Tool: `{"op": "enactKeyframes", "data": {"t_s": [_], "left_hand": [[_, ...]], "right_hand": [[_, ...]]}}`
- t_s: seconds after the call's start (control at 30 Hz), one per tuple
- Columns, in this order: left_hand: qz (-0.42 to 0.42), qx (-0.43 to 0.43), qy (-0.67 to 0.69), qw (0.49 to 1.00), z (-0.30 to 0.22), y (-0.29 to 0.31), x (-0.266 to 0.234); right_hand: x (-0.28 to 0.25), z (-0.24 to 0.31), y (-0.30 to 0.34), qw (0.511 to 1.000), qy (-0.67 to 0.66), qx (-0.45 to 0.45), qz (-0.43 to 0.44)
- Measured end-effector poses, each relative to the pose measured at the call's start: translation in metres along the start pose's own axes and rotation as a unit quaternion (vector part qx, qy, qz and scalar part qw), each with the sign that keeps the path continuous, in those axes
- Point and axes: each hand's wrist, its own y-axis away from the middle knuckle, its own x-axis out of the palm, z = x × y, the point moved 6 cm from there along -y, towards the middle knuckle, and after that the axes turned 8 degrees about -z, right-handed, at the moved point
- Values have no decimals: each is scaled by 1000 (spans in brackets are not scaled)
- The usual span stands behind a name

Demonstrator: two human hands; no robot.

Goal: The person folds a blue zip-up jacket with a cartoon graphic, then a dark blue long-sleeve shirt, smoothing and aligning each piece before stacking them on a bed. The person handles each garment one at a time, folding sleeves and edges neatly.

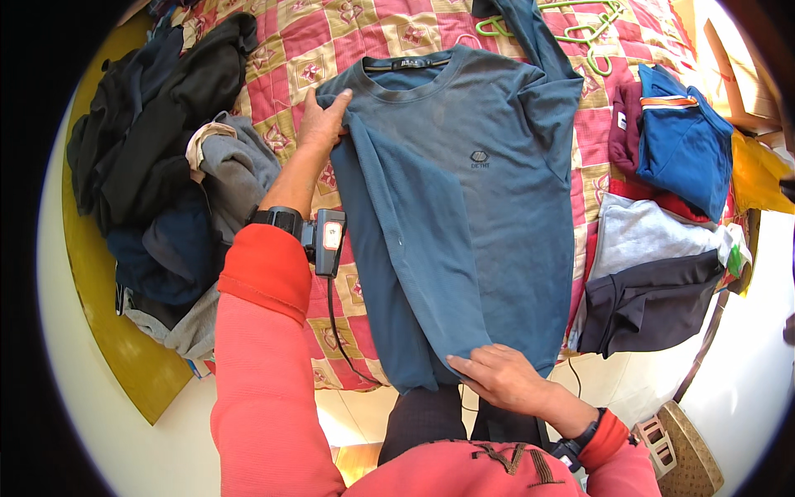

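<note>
A blue-grey long-sleeved sweatshirt [522, 224] lies front up on the bed, its neckline at the far side. Its left-hand sleeve [422, 232] is folded in over the front and runs down toward the hem. At the far left shoulder, my left hand [321, 120] pinches the fabric between thumb and fingers. My right hand [499, 377] is closed on the cuff end of the folded sleeve, by the near hem. The other sleeve [534, 33] stretches away beyond the right shoulder.
A pile of dark and grey clothes [157, 149] lies at the left. On the right are folded clothes, among them a blue garment [683, 149], a light grey one [650, 232] and a dark one [650, 302]. Green hangers [592, 33] rest at the back of the checked bedcover [286, 74].
</note>
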Motion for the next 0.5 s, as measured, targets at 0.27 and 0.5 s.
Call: {"op": "enactKeyframes", "data": {"t_s": [0.27,0.5], "left_hand": [[11,-52,175,983,17,-7,1],[-7,-113,342,933,28,-6,-4]], "right_hand": [[73,-5,-4,997,-19,28,71],[91,1,3,990,4,62,127]]}}
